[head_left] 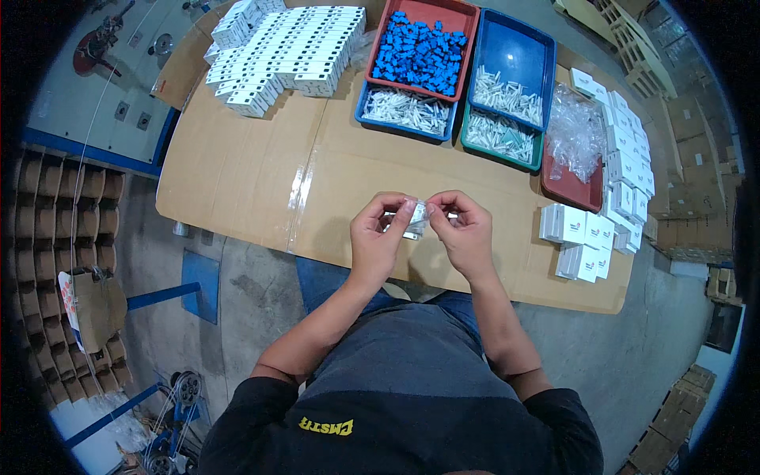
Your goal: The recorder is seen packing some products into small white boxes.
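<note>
Above the near edge of the cardboard-covered table, my left hand [375, 237] and my right hand [465, 231] pinch a small clear plastic bag [416, 218] between thumbs and fingers. Whitish pieces show inside it, but their kind is too small to make out. Both hands are closed, almost meeting at the bag. The fingertips hide part of it.
A red tray [385, 77] of blue plastic pieces overlaps a blue tray [362, 118] of white plugs. Another blue tray [552, 59] and a green tray [507, 161] hold similar plugs. Clear bags [573, 131] fill a dark red tray [571, 190]. White boxes [289, 51] [582, 229] stand both sides.
</note>
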Demonstrator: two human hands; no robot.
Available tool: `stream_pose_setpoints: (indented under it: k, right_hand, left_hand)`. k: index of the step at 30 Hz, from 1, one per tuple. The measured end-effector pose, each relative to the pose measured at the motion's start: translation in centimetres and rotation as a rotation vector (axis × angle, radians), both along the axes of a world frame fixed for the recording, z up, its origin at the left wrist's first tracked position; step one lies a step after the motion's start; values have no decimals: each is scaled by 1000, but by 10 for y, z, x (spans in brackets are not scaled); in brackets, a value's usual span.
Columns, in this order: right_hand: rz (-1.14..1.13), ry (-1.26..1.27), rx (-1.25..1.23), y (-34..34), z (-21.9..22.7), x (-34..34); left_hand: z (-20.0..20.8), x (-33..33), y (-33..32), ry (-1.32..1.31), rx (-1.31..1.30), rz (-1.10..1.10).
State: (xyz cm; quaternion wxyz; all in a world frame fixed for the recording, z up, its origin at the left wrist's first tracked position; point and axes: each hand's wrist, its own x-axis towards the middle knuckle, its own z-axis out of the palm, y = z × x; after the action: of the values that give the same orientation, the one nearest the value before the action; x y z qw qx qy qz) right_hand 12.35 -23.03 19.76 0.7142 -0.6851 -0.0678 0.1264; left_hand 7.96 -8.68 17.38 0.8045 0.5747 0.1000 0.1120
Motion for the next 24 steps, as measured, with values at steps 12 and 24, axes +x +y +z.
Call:
stream_pose_setpoints:
  k: [12,24]
  right_hand:
    - [-14,36,10,0,0,0]
    - [10,-19,-39,1,-9,1]
  left_hand:
    - [5,2,-3,44,-138,-28]
    - [-6,2,0,88,-76,-46]
